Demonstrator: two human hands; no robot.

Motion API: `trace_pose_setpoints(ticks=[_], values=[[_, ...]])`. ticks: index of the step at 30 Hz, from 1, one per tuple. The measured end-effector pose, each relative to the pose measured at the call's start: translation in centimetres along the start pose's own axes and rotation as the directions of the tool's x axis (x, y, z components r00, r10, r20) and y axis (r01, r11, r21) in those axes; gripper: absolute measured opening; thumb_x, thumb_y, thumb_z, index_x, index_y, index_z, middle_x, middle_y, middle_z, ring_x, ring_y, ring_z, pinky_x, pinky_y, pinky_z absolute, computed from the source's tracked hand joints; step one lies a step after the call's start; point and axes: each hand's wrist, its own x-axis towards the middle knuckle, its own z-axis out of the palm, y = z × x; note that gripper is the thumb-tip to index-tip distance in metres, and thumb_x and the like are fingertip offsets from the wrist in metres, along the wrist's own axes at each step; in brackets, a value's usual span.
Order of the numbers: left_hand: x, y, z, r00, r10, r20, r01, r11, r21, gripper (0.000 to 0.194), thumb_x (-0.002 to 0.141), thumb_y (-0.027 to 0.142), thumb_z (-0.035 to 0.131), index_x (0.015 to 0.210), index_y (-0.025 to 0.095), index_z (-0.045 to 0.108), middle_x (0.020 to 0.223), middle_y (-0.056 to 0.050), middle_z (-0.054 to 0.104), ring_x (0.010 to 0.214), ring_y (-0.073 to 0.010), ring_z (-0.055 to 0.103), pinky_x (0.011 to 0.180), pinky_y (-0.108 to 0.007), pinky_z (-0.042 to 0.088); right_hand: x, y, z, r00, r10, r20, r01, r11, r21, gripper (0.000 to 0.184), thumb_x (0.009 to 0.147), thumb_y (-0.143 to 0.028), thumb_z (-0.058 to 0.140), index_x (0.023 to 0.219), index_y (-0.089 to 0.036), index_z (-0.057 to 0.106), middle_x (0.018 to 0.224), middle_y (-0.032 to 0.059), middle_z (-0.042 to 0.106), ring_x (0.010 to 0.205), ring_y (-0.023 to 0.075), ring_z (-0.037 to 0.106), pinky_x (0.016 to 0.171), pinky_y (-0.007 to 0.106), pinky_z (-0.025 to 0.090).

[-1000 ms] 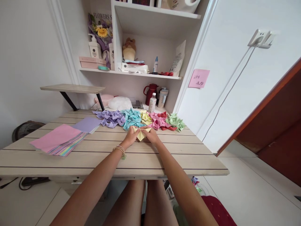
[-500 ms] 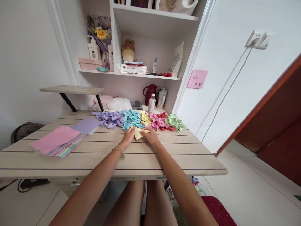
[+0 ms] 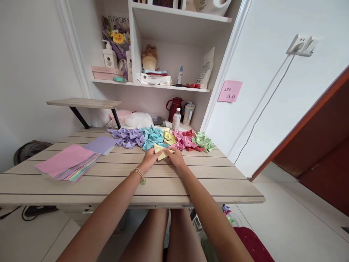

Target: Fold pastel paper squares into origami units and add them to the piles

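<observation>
A partly folded piece of yellow origami paper (image 3: 161, 155) is held low over the table between my two hands. My left hand (image 3: 149, 159) pinches its left side, and one pointed flap stands up there. My right hand (image 3: 175, 156) grips the right side, with the fingers closed on the paper. Just beyond my hands lies a row of folded paper pieces: purple ones (image 3: 129, 137), blue ones (image 3: 152, 137), yellow ones (image 3: 168, 136), pink ones (image 3: 180, 139), red ones (image 3: 187, 133) and green ones (image 3: 203, 141).
On the left of the wooden table (image 3: 109, 185) lie a fanned stack of coloured paper (image 3: 68, 160) and purple sheets (image 3: 100, 145). Behind the folded pieces stand a plastic bottle (image 3: 176, 120), a red jug (image 3: 174, 109) and a tumbler (image 3: 188, 113). A small raised shelf (image 3: 84, 103) is at back left.
The left flap of the yellow paper has risen and opened out. My fingers have shifted slightly on the paper, and both hands remain in nearly the same place.
</observation>
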Motion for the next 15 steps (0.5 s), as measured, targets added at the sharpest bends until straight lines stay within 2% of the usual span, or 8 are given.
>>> trace_pose_setpoints(ticks=[3,6,9,15], values=[[-0.07,0.02,-0.04,1.0,0.012,-0.001,-0.012,1.0,0.024,0.041,0.069,0.039,0.073,0.1,0.012,0.066,0.092,-0.009,0.072,0.086,-0.0231,0.066,0.079,-0.034,0.051,-0.03,-0.02,0.0,1.0,-0.015,0.001,0.015,0.999,-0.042,0.038,0.077,-0.051,0.057,0.082,-0.015,0.066,0.071,0.0032,0.064,0.055,0.0137,0.056,0.049,0.023,0.042],[0.0,-0.1,-0.15,1.0,0.016,0.002,-0.016,0.996,0.084,0.037,0.071,0.039,0.071,0.096,0.012,0.067,0.092,-0.009,0.072,0.085,-0.0232,0.066,0.078,-0.033,0.05,-0.08,-0.08,-0.17,0.995,-0.1,0.019,0.102,0.971,-0.216,0.034,0.081,-0.047,0.054,0.083,-0.015,0.068,0.073,0.0043,0.067,0.062,0.0157,0.059,0.058,0.025,0.044],[0.27,-0.45,-0.33,1.0,0.012,-0.015,-0.01,0.991,0.13,0.033,0.073,0.039,0.068,0.092,0.012,0.067,0.092,-0.01,0.071,0.085,-0.0229,0.065,0.077,-0.033,0.049,-0.17,-0.29,-0.32,0.982,-0.182,0.058,0.19,0.899,-0.394,0.03,0.083,-0.043,0.054,0.088,-0.018,0.07,0.08,0.0053,0.07,0.07,0.0174,0.06,0.067,0.026,0.044],[0.51,-0.75,-0.41,1.0,0.01,0.009,-0.011,0.994,0.11,0.035,0.074,0.041,0.067,0.092,0.012,0.067,0.094,-0.01,0.071,0.086,-0.0222,0.065,0.08,-0.033,0.049,-0.22,-0.24,-0.4,0.97,-0.221,0.096,0.239,0.828,-0.508,0.029,0.088,-0.041,0.05,0.097,-0.02,0.068,0.088,0.0052,0.071,0.076,0.0176,0.062,0.072,0.026,0.043]])
